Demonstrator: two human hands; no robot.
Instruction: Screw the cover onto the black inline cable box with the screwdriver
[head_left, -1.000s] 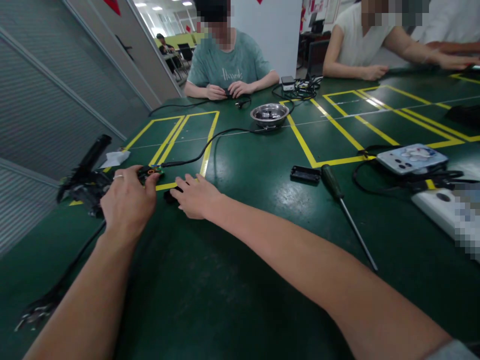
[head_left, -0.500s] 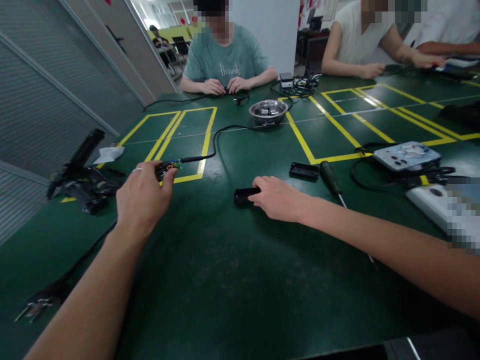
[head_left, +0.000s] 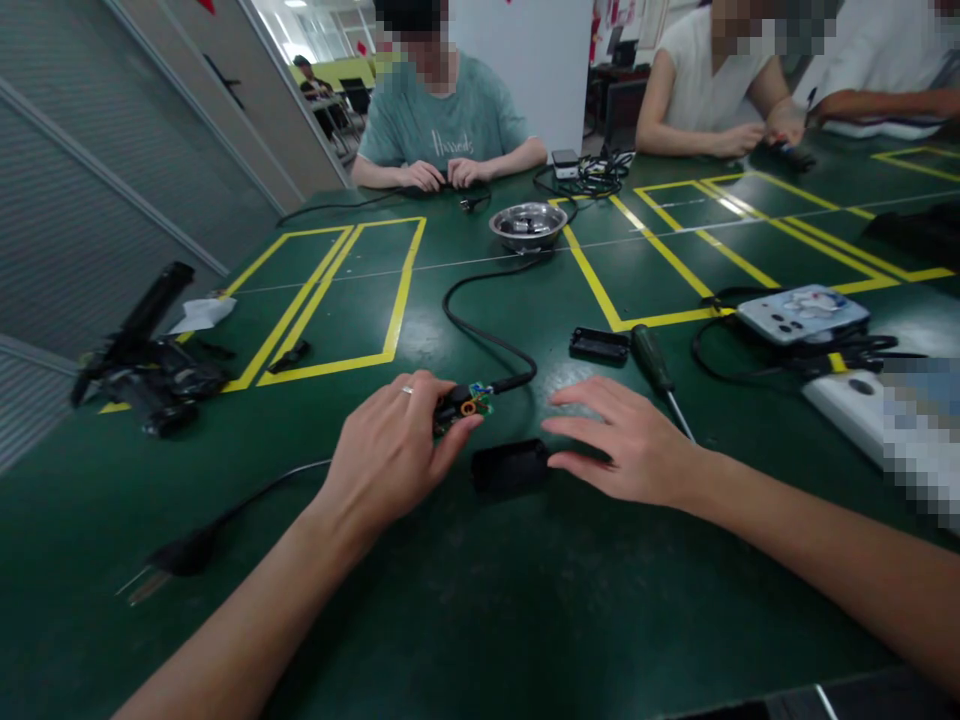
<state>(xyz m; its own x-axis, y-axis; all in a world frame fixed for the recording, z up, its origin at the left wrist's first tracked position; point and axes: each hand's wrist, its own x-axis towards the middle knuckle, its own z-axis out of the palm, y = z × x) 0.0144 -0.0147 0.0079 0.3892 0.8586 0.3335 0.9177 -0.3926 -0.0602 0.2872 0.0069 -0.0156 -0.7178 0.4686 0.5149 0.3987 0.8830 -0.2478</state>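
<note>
My left hand [head_left: 397,440] grips a small circuit board [head_left: 466,405] with an orange-and-black coil, green edges and thin coloured wires. A black cable [head_left: 491,340] runs from its far end. On the table just below the board lies an open black plastic case half [head_left: 510,468]. Beside its right end, my right hand [head_left: 611,440] has its fingers spread and nothing in them; whether a fingertip touches the case I cannot tell. Another black case half [head_left: 598,345] lies farther back, next to a screwdriver [head_left: 660,370]. A power plug [head_left: 180,555] on a cord rests at lower left.
A metal bowl [head_left: 528,226] holding small parts stands at mid-table. Black parts [head_left: 161,370] and white paper [head_left: 204,315] lie left. At right are a phone [head_left: 806,312] and a white box [head_left: 870,430]. Several people sit across the green table, which bears yellow tape.
My left hand has moved right and nearer with the circuit board, dragging its cable. My right hand has brought the case half nearer and let go, its fingers now spread.
</note>
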